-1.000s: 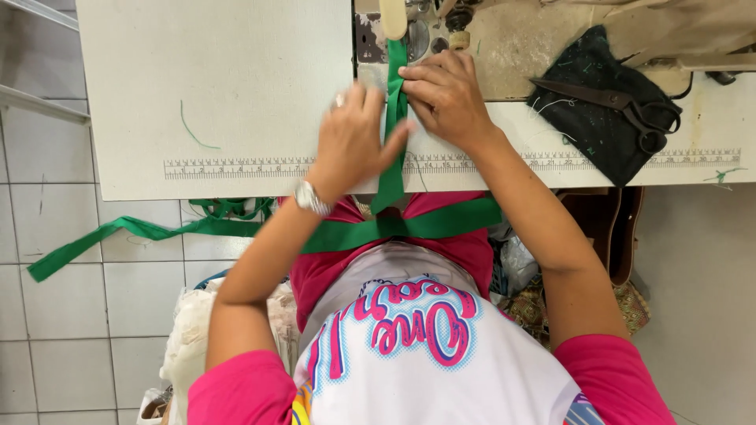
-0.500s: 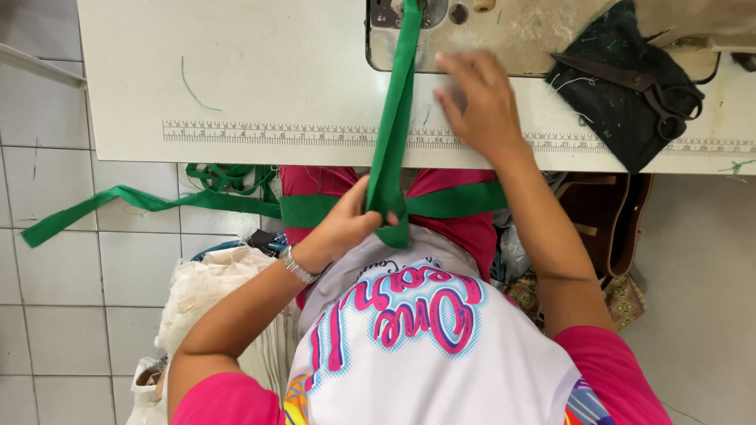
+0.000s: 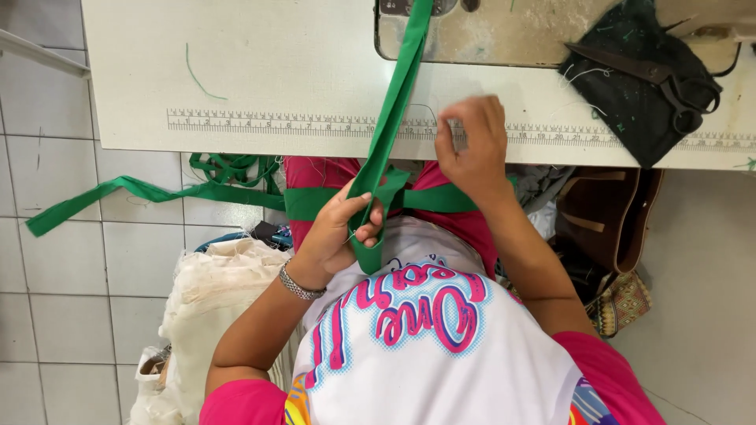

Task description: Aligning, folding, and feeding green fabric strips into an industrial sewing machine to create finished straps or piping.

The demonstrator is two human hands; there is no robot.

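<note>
The green strip is gripped at its end by the left hand; the right hand is rested loosely curled on the table; stitching is judged unfinished.

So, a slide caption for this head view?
Left hand pinches green fabric strip at table edge; right hand rests beside it.

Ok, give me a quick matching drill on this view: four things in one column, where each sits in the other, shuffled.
Things:
1. green fabric strip
2. scissors
3. left hand
4. right hand

Places:
A. lying on the dark cloth at the table's right end
B. at the table edge, by the printed ruler
C. in front of the lap, pinching the strip's folded end
D. running from the sewing machine down to the lap

Pairs: 1-D, 2-A, 3-C, 4-B
</note>
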